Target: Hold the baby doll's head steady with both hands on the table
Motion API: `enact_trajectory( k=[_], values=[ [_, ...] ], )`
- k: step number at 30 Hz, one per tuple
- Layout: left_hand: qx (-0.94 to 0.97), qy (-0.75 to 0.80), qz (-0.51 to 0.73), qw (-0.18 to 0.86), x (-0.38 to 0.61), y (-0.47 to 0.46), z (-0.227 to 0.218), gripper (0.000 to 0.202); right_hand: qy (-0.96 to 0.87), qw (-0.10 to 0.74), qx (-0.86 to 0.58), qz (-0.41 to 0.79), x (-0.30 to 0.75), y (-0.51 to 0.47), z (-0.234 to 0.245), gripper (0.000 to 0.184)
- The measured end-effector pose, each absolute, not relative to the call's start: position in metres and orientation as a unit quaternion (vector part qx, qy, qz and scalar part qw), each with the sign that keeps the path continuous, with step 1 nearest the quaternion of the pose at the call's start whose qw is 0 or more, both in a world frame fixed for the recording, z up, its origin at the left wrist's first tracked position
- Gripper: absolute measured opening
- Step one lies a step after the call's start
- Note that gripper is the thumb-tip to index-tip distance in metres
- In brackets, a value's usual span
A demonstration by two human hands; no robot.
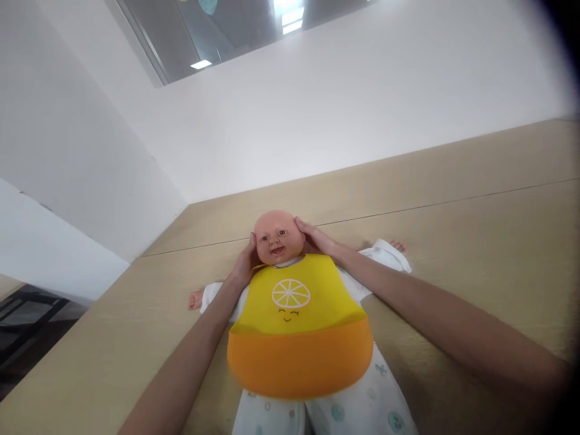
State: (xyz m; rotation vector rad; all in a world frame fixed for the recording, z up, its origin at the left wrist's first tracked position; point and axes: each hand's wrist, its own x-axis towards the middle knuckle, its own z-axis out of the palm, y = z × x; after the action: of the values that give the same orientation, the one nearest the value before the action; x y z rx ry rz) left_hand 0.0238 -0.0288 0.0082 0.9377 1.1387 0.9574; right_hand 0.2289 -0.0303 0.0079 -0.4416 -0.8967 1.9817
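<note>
A baby doll (277, 237) lies on its back on a light wooden table (475, 229), head away from me. It wears white patterned clothes and a yellow and orange bib (296, 329) with a lemon face. My left hand (244, 264) reaches behind the doll's neck on its left side, fingers curled out of sight. My right hand (317, 238) cups the other side of the head, its fingertips hidden behind the neck. Whether the hands pinch the bib's neck strap is hidden.
A white wall (362, 103) rises behind the table, with a window strip (235, 30) above. The table's left edge (67, 338) drops to a dark floor with black furniture (22, 320).
</note>
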Motion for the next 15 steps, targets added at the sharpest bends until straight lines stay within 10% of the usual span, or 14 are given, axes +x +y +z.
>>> enact_trajectory(
  k=[15],
  values=[
    [0.413, 0.447, 0.425, 0.671, 0.027, -0.029, 0.009, 0.075, -0.355, 0.445, -0.196, 0.799, 0.225, -0.015, -0.01, 0.06]
  ],
)
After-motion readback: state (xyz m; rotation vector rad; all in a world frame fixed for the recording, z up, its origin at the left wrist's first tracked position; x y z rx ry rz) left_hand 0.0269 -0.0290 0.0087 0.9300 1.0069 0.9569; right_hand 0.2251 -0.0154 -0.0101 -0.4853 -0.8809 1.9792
